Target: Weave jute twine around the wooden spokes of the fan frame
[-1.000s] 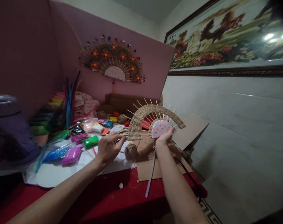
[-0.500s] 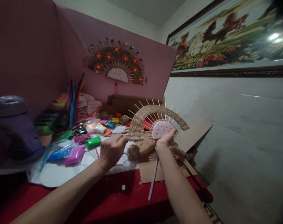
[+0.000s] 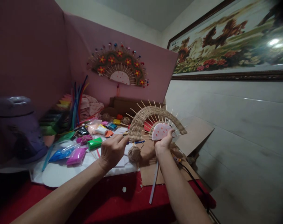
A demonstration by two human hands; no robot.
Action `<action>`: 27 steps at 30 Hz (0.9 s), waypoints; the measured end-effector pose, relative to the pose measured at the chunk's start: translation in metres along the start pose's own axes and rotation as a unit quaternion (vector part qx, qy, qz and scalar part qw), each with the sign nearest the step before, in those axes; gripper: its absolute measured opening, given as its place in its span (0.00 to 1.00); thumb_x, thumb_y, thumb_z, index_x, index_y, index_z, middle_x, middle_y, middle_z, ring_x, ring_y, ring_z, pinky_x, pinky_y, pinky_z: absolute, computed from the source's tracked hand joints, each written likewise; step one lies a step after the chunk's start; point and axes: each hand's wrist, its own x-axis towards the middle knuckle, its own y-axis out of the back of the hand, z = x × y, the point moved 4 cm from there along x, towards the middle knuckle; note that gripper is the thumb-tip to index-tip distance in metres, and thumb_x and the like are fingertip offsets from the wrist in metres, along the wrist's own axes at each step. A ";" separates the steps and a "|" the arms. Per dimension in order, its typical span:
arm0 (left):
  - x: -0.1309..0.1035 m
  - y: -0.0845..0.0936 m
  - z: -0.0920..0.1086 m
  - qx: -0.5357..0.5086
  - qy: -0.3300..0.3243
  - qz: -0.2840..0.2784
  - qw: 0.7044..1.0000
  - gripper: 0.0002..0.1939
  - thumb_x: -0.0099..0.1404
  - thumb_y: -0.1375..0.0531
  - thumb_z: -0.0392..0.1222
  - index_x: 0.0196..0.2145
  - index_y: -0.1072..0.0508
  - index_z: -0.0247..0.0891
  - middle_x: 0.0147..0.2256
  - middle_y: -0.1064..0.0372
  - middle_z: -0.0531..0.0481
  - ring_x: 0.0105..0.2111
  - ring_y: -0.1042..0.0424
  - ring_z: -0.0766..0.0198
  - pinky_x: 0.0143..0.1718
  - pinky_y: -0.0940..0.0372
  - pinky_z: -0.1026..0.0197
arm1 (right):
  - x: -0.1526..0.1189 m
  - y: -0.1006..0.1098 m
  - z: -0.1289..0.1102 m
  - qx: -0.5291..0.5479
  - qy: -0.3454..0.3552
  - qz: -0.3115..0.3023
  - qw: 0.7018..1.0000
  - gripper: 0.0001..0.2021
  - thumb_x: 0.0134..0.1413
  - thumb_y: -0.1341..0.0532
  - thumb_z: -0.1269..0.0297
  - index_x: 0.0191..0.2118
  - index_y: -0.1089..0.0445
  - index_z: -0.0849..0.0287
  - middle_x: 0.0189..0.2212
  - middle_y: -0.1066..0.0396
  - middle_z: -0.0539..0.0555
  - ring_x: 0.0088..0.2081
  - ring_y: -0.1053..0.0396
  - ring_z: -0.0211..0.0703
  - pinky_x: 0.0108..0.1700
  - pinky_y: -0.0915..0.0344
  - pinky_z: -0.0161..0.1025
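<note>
1. Right hand [image 3: 164, 145] clasped the woven fan's [image 3: 137, 124] dotted centre [image 3: 160, 131], thumb on top, holding it above the surface [image 3: 104, 194].
2. Left hand [image 3: 112, 151] curled nearly closed at its left end; grip hidden, could not tell.
3. Risk: uneven pull could bend sticks [image 3: 133, 111]; yarn ball [image 3: 134, 154] beneath could snag.

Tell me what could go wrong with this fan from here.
The bare stick tips jut past the woven band, so they might snag or snap. The right hand grips the spotted centre, so a pull by the left hand at the band's end could twist the weave. The round twine ball could roll if bumped.
</note>
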 end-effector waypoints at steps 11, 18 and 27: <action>0.002 0.001 -0.003 0.018 -0.013 -0.008 1.000 0.10 0.61 0.47 0.34 0.27 0.27 0.39 0.20 0.39 0.51 0.25 0.40 0.65 0.26 0.51 0.62 | -0.015 -0.011 -0.002 0.067 -0.055 0.015 0.996 0.13 0.46 0.43 0.54 0.37 0.34 0.55 0.30 0.30 0.45 0.27 0.33 0.35 0.32 0.34 0.36; 0.003 0.005 -0.001 -0.005 -0.012 0.016 1.000 0.11 0.61 0.46 0.37 0.24 0.28 0.38 0.20 0.38 0.51 0.24 0.39 0.66 0.25 0.50 0.62 | -0.013 -0.009 -0.002 0.057 -0.039 0.020 0.997 0.14 0.46 0.44 0.53 0.37 0.35 0.55 0.31 0.29 0.45 0.30 0.32 0.35 0.34 0.35 0.35; -0.003 -0.004 -0.002 -0.056 0.017 -0.011 0.998 0.09 0.61 0.47 0.37 0.32 0.26 0.39 0.23 0.31 0.50 0.26 0.33 0.66 0.28 0.44 0.64 | -0.010 -0.007 -0.002 0.023 -0.027 0.009 0.999 0.16 0.46 0.46 0.50 0.38 0.35 0.55 0.30 0.29 0.46 0.30 0.32 0.36 0.32 0.35 0.35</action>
